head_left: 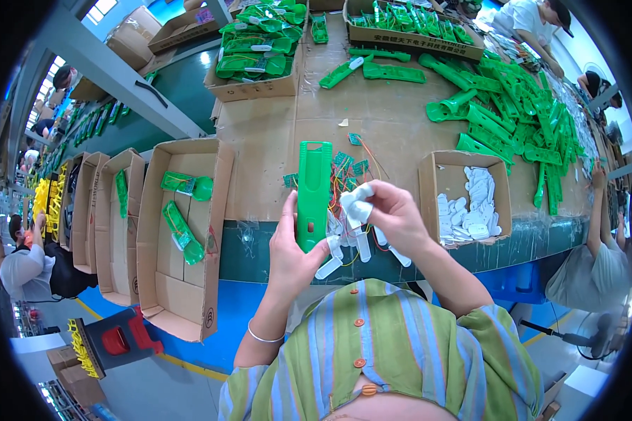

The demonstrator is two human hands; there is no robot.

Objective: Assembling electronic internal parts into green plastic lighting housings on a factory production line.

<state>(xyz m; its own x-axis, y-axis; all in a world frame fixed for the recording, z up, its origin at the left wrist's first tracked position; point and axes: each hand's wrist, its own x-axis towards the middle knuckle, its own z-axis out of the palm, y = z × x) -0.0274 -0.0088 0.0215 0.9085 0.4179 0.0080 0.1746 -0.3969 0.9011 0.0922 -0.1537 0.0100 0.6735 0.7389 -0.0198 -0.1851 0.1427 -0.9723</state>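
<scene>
My left hand (292, 245) grips a long green plastic housing (314, 186), upright in the picture, with slots at its far end and a small hole lower down. White covering shows at the left thumb's tip. My right hand (393, 214) is just right of the housing, thumb and fingers pinched together. White shows at its fingertips, and I cannot make out what part of it is a held piece. Under and beyond the hands lies a heap of small green circuit boards (343, 161) with red and yellow wires. White oblong pieces (363, 247) hang at the table's near edge.
An open box of white pieces (470, 235) stands at right; behind it green housings (512, 112) are piled. Cardboard boxes of wired green parts (256, 88) stand at the back. At left, a shallow box (158, 295) holds two green assemblies. Other people work on both sides.
</scene>
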